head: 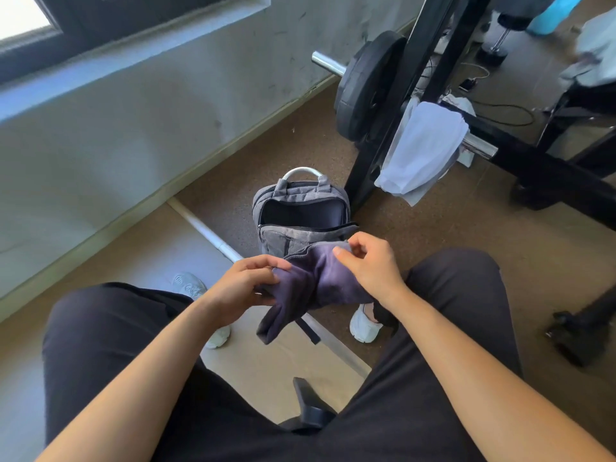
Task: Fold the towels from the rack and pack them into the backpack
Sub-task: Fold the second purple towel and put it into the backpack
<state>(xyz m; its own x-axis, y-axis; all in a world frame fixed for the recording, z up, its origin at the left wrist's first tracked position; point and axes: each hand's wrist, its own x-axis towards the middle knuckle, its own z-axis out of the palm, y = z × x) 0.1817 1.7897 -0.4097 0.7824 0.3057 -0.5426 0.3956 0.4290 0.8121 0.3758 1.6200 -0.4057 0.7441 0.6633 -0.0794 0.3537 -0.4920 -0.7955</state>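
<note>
- floor [433, 235]: brown, speckled, with a paler mat section nearer the person
- wall [166, 105]: grey, scuffed, window ledge at the top left
- legs in black trousers [110, 328]: person seated, knees apart, filling the bottom of the view
- rack [533, 161]: black metal frame at upper right, standing on the floor
- weight plate [366, 85]: black, on a chrome bar at the rack's left side
- white towel [423, 148]: draped over a chrome bar on the rack, hanging down unfolded, just right of the backpack and above it in the view
- backpack [293, 235]: grey, upright on the floor between the feet and the rack, main compartment unzipped and gaping, inside dark, contents can't be made out
- dark purple towel [316, 281]: held in the air between the knees, just in front of the backpack, bunched in the middle, one end drooping down left
- left hand [243, 281]: fingers [266, 261] curled, pinching the towel's left edge
- right hand [373, 265]: thumb and fingers [353, 243] pinching the towel's upper right edge
- white pipe [206, 231]: lying on the floor, running diagonally under the towel
- white shoes [188, 285]: one each side of the pipe, partly hidden by the arms
- phone [466, 84]: on the floor behind the rack, cable attached
</note>
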